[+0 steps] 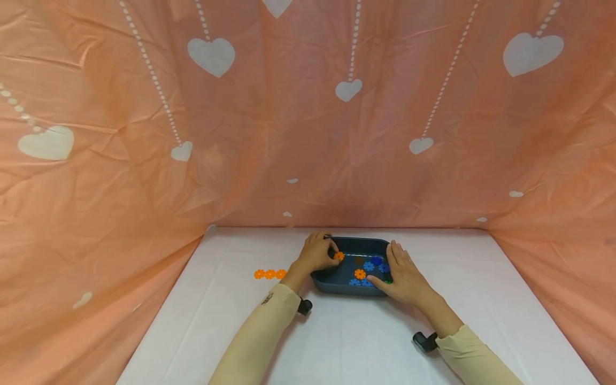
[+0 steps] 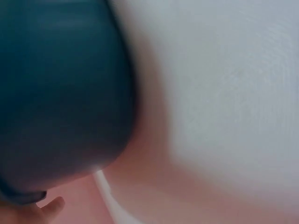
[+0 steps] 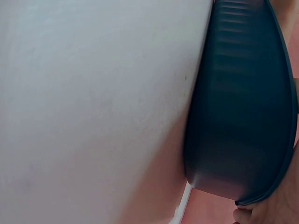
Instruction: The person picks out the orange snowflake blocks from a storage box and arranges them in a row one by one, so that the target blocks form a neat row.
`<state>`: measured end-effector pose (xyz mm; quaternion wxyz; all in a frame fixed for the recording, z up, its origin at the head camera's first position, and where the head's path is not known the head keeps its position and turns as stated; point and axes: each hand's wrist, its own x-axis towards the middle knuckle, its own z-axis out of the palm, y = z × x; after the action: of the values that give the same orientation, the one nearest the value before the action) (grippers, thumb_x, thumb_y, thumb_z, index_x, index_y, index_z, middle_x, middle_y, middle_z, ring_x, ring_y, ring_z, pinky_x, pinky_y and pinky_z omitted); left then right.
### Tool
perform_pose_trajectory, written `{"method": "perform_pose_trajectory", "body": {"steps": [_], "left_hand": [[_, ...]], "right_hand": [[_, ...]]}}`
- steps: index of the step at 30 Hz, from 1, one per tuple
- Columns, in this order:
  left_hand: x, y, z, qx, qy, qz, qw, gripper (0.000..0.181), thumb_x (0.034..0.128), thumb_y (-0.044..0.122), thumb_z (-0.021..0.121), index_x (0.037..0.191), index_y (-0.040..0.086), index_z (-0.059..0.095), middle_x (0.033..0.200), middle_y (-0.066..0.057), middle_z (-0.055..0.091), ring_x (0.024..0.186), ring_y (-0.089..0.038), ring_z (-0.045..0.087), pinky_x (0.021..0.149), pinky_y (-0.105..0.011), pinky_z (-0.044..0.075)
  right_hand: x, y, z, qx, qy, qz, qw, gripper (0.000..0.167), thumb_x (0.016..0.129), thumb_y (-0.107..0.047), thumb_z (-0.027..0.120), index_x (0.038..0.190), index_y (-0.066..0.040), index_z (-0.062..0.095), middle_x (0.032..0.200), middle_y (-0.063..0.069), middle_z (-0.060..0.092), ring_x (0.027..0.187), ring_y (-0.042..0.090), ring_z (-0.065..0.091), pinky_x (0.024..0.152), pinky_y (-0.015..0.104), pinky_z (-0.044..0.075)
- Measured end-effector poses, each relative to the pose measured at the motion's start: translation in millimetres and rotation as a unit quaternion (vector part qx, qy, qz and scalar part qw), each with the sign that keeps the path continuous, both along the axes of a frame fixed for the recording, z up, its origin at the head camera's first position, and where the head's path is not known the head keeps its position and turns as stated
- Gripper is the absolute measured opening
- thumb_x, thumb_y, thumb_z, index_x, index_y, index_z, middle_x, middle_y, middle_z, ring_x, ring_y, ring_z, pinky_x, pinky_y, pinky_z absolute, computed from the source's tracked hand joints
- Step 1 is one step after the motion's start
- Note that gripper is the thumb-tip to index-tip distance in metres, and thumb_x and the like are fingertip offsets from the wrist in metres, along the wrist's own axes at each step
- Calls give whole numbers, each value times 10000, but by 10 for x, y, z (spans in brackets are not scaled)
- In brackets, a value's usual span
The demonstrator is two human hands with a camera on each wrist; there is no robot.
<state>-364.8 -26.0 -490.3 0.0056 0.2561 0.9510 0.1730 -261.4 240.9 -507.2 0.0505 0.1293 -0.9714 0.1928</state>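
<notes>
One dark tray (image 1: 337,289) holds blue and orange flower-shaped pieces (image 1: 368,266) near the desk's (image 1: 346,337) far edge.
The left hand (image 1: 316,253) pinches an orange piece (image 1: 339,256) at the tray's left end; the right hand (image 1: 406,276), fingers straight and thumb spread, rests on its right rim. Three orange pieces (image 1: 270,274) line up nearer the desk's left edge.

tray (image 2: 70,93) cropped in wrist views, green piece (image 1: 388,282) partly hidden
</notes>
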Motion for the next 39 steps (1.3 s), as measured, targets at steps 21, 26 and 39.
{"method": "perform_pose_trajectory", "body": {"steps": [21, 26, 39], "left_hand": [[162, -479, 315, 967, 205, 273, 9947, 305, 917, 246, 863, 1177, 158, 730, 1400, -114, 571, 1307, -374, 553, 1117, -540, 472], [188, -625, 323, 1033, 452, 320, 9931, 295, 903, 253, 864, 1155, 157, 746, 1322, -88, 603, 1283, -335, 564, 1106, -496, 474], [286, -1089, 237, 1089, 551, 437, 9916, 274, 885, 239, 889, 1084, 163, 716, 1414, -139, 598, 1350, -382, 546, 1139, -561, 443]], "right_hand": [[7, 4, -8, -81, -75, 73, 9999, 1148, 994, -681, 608, 1637, 152, 150, 1738, 343, 80, 1616, 516, 93, 1288, 642, 116], [21, 13, 22, -46, -34, 59, 10000, 1134, 1002, -672, 602, 1633, 158, 156, 1735, 348, 87, 1613, 520, 99, 1286, 645, 122], [37, 4, 22, -48, 16, 92, 9999, 1131, 998, -664, 612, 1629, 163, 167, 1731, 352, 99, 1610, 525, 110, 1286, 643, 124]]}}
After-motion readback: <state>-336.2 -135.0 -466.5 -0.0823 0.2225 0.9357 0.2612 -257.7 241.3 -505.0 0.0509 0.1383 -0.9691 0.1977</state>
